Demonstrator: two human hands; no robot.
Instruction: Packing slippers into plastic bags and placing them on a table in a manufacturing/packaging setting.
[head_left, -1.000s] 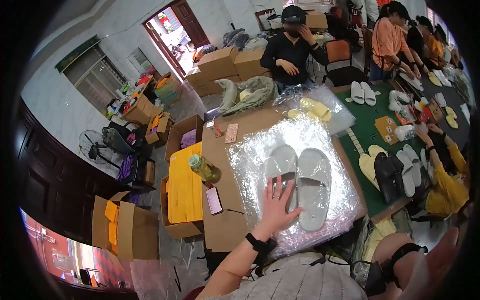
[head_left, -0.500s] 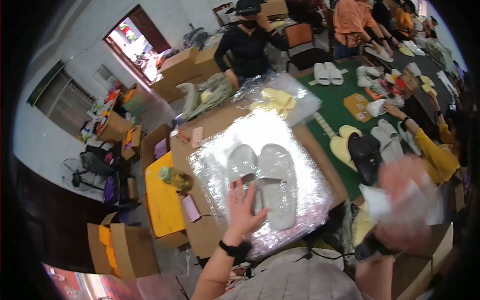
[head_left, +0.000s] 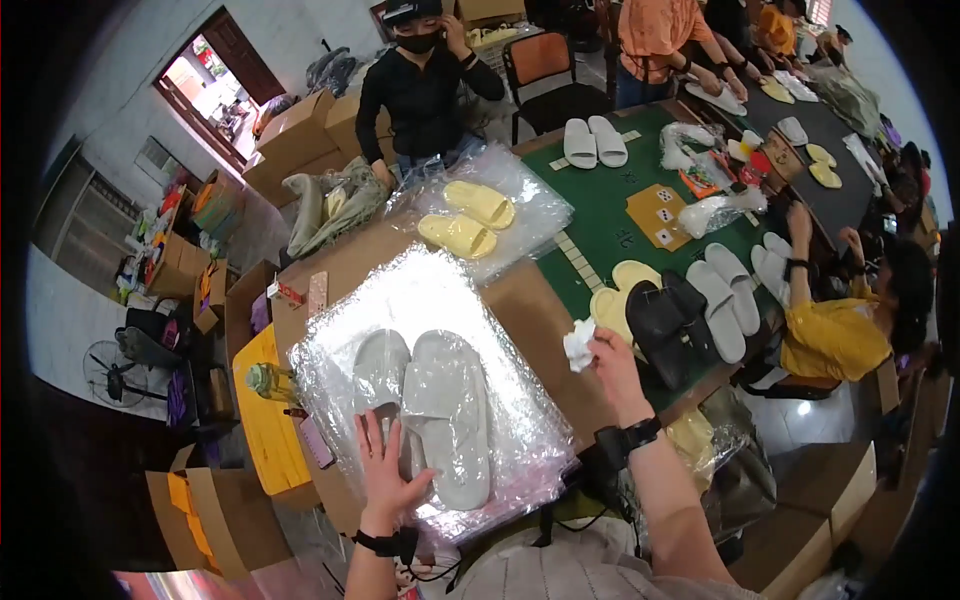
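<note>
A pair of grey slippers [head_left: 455, 455] lies side by side on a stack of shiny clear plastic sheets or bags [head_left: 530, 405], with glossy film seeming to cover them. My left hand [head_left: 385, 470] rests flat with spread fingers over the heel part of the left slipper. To the right of the stack, my right hand [head_left: 615, 365] is raised over the brown cardboard, its fingers closed on a crumpled white tissue [head_left: 578, 346]. Just beyond that hand stand black slippers [head_left: 665, 330] and a yellow pair [head_left: 615, 300].
More yellow slippers [head_left: 470, 215] sit on clear plastic ahead. Grey slippers [head_left: 725, 300] and white slippers [head_left: 593, 143] stand on the green table [head_left: 585, 215]. A bottle [head_left: 270, 382] is on the yellow stool [head_left: 270, 440] at left. Co-workers sit or stand around the tables.
My right hand has swung from the lower right, where it was blurred with the white tissue, up beside the stack. The view has turned right; my left hand stays on the slippers.
</note>
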